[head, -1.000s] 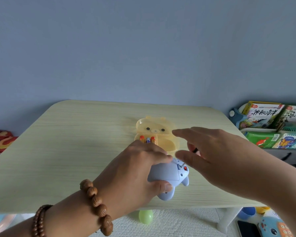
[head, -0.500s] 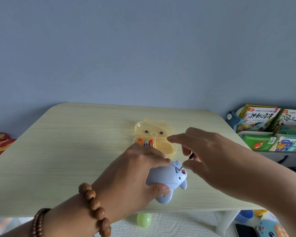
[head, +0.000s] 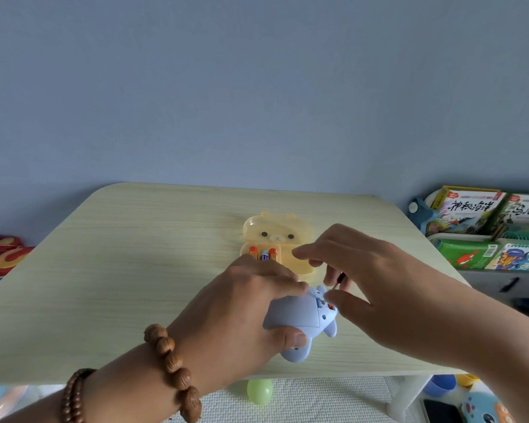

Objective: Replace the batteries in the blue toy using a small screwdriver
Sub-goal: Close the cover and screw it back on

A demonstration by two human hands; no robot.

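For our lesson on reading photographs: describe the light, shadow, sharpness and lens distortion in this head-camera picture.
Head view: soft, even light with no glare; faint shadows fall on the table beneath the left hand and right hand; wide-angle bending curves the table's edges; the blue toy is fairly sharp, the screwdriver small and mostly hidden; the books stay readable.

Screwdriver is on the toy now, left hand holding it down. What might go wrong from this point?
1. The blue toy is rounded and lies near the table's front edge; if the left hand loosens, it may roll or drop off.
2. The screwdriver is thin and pinched only by the right hand's fingertips; it may slip off the screw.
3. A freed screw would be tiny and could roll off the table.
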